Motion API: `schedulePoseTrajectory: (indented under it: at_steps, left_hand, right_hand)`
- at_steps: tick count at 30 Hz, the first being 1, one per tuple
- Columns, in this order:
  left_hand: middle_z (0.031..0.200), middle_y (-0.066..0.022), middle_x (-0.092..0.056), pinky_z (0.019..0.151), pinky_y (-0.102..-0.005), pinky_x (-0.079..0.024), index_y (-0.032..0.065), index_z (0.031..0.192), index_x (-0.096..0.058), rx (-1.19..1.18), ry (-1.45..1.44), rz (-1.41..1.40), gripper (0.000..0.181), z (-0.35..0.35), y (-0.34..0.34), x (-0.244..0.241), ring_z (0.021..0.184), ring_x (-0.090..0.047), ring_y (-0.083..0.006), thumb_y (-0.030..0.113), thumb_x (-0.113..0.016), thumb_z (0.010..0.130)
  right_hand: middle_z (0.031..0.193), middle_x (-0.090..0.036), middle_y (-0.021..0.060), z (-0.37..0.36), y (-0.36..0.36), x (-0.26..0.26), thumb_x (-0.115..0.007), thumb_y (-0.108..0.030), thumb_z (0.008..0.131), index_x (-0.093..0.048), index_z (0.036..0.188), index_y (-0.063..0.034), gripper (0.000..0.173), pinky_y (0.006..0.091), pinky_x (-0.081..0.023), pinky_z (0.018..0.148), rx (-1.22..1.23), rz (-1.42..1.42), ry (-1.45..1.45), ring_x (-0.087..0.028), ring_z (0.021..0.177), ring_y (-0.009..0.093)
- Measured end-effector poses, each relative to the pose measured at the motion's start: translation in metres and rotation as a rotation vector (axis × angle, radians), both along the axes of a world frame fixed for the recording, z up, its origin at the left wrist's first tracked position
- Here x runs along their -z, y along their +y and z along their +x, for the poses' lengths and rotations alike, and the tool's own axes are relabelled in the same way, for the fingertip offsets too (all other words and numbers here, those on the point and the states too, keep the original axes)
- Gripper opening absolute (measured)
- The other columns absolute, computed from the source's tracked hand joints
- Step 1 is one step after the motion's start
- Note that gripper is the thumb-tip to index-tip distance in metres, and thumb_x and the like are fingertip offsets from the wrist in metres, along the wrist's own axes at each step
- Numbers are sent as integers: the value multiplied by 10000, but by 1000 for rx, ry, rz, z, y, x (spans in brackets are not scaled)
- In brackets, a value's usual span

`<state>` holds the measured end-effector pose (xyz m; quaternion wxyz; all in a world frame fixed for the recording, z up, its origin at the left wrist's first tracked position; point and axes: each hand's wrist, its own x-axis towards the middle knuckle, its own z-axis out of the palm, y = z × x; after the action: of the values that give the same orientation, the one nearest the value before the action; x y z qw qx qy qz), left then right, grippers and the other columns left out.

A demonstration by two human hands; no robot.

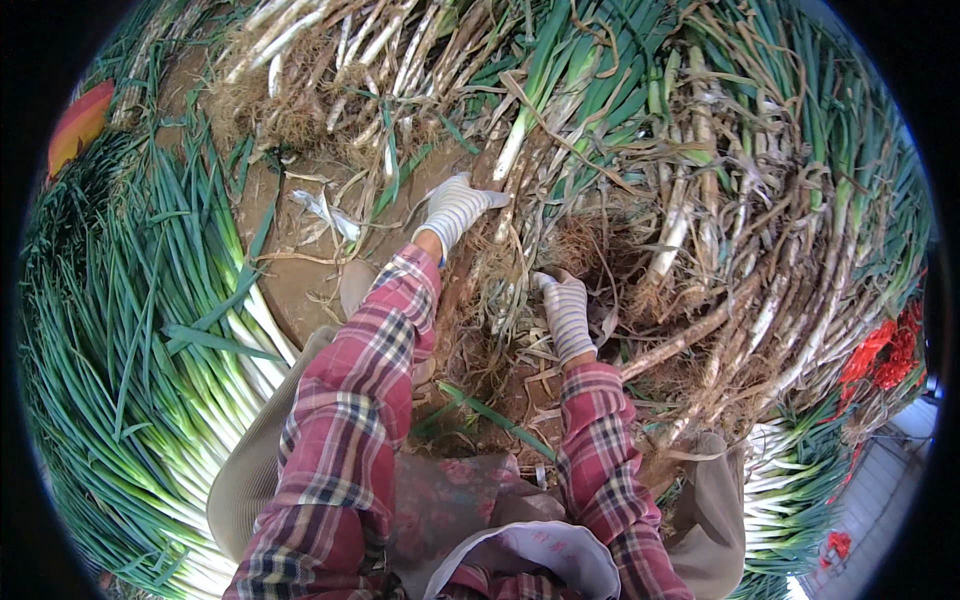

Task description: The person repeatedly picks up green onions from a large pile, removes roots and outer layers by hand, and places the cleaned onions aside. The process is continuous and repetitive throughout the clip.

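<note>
My left hand [459, 210], in a striped knit glove, is over the left edge of a heap of unpeeled scallions. Its thumb reaches to a soil-stained stalk [504, 217], apart from the forefinger; the other fingers are partly hidden. Lower and to the right, my right hand [567, 313], gloved alike, has its fingertips by a brown root clump [583, 244] and dry leaf scraps. Whether it grips any of them is unclear. A scallion with a clean white shank [511, 150] lies just beyond my left hand, green leaves pointing away.
Cleaned scallions [247, 330] are heaped along my left leg, with another clean pile [780, 472] beyond my right knee. Unpeeled stalks [705, 187] spread across the far and right sides. Red plastic twine [881, 356] lies at far right. White scrap [326, 214] rests on brown ground [296, 281].
</note>
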<state>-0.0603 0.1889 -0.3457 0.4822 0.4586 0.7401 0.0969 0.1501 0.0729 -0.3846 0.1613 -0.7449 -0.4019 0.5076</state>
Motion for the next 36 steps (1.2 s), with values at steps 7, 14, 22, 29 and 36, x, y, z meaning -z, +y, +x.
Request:
schedulePoseTrajectory:
  at_steps: [7,14,22,29,36]
  left_hand:
    - [1251,-222,-540,964,-340,-405,-108,1308,-403,-87,-126,100,873,-3,-10,33,1115,-546,-293,407,-770,706]
    - [1205,-246,-557,961,-328,-418,-132,1256,-424,-339,-536,21,880,13,-31,61,1096,-558,-308,294,-855,618]
    - [1260,-245,-529,1018,-409,-369,-12,1248,-531,65,355,393,823,8,-53,33,1192,-480,-379,589,-676,705]
    - [1309,-255,-488,1045,-375,-344,-62,1353,-375,-168,-257,23,970,2,-51,72,1231,-470,-342,675,-575,755]
    - [800,-271,-637,750,-461,-482,-52,1002,-604,68,112,219,688,56,-91,-63,817,-628,-406,607,-481,847]
  right_hand:
    - [962,-660,172,-48,7,-1,-685,-236,802,-580,1074,52,410,350,-476,784,236,44,142,-610,818,272]
    - [874,-633,86,-36,36,-57,-735,-475,724,-582,1145,33,677,297,-468,738,105,-41,477,-578,781,183]
    - [772,-589,45,-41,19,-6,-719,-339,799,-546,1210,67,604,285,-417,561,67,213,225,-501,635,125]
    - [972,-606,35,-53,34,-10,-647,-386,835,-612,1170,-52,474,305,-422,801,369,-24,584,-527,869,134]
    - [828,-601,-27,8,-3,-71,-692,-336,773,-638,1030,-67,376,246,-410,708,383,-40,910,-508,761,92]
